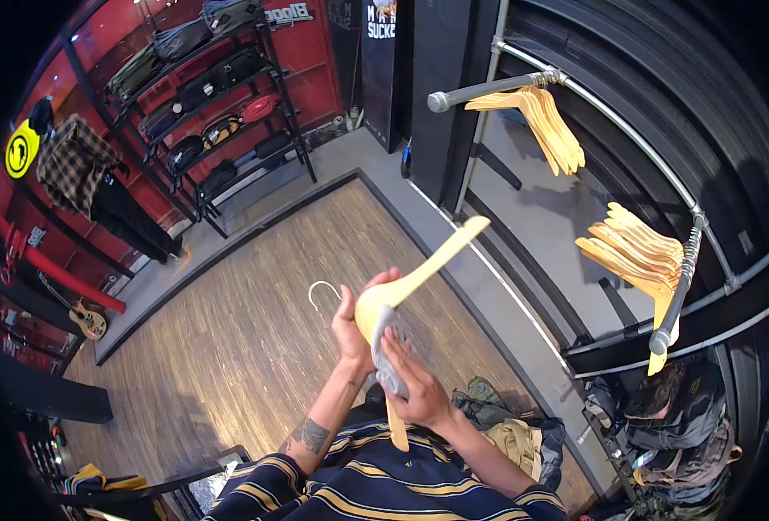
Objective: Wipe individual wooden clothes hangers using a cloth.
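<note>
Head view: the left hand [351,328] is closed around the neck of a wooden hanger [419,273], just below its metal hook [322,291], holding it up in front of the person's chest. One arm of the hanger slants up and to the right, the other points down toward the striped shirt [384,486]. The right hand [415,386] presses a grey cloth [386,356] against the middle of the hanger, fingers curled over the cloth and gripping it. Both hands are over a wood floor [228,347]. To the right, more wooden hangers hang in two bunches, an upper bunch [541,122] and a lower bunch [636,252], each on a metal rail arm. Clothes [510,430] lie piled low on the right. A black shelf rack [220,104] with bags stands against the red wall at far left
</note>
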A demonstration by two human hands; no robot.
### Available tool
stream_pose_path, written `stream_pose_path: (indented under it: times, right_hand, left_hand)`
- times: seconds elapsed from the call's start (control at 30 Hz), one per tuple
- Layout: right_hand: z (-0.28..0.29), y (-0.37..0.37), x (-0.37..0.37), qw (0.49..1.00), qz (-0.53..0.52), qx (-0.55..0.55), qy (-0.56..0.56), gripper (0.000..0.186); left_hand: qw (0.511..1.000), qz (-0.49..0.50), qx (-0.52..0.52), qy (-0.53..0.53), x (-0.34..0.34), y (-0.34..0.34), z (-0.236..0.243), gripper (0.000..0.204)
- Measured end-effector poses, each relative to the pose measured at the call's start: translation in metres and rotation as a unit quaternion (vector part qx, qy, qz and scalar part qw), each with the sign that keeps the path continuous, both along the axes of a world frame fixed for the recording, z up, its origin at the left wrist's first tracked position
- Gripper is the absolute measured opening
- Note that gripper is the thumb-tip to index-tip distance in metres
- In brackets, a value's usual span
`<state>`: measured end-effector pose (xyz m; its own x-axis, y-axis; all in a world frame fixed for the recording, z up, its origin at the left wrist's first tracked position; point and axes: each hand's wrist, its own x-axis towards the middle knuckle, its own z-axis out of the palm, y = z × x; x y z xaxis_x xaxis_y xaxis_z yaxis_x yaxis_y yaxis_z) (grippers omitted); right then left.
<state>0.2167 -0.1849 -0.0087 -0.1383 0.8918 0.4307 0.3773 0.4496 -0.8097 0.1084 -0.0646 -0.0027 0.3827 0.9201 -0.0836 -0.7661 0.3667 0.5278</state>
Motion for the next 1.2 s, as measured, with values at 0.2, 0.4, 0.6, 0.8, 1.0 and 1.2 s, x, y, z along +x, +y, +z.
stream_pose_path:
  times: [0.2, 0.4, 0.6, 0.8, 1.0, 1.2]
  right_hand:
    - [0.013, 0.037, 0.025, 0.976, -0.076, 0.07, -0.19, 0.066]
    - [0.008, 0.075, 0.093, 0.949, -0.225, 0.086, -0.206, 0.07]
    - [0.016, 0.094, 0.114, 0.956, -0.265, 0.042, -0.115, 0.073]
    - [0.004, 0.072, 0.039, 0.989, -0.14, -0.013, -0.038, 0.068]
    - [-0.004, 0.032, -0.009, 1.0, 0.01, -0.017, 0.0, 0.062]
    - [0.006, -0.014, 0.004, 0.994, 0.078, -0.057, -0.053, 0.066]
  left_hand:
    - [0.991, -0.087, -0.083, -0.063, 0.002, -0.021, -0.005, 0.078]
    - [0.998, -0.035, -0.051, -0.029, -0.005, -0.02, -0.001, 0.077]
    - [0.997, -0.023, -0.059, -0.034, -0.01, -0.023, 0.002, 0.076]
    - [0.996, 0.045, -0.04, 0.059, -0.003, -0.013, -0.006, 0.076]
    - [0.996, 0.054, -0.059, 0.028, -0.014, -0.002, -0.015, 0.07]
    - [0.986, 0.152, -0.052, -0.038, -0.033, 0.027, -0.037, 0.062]
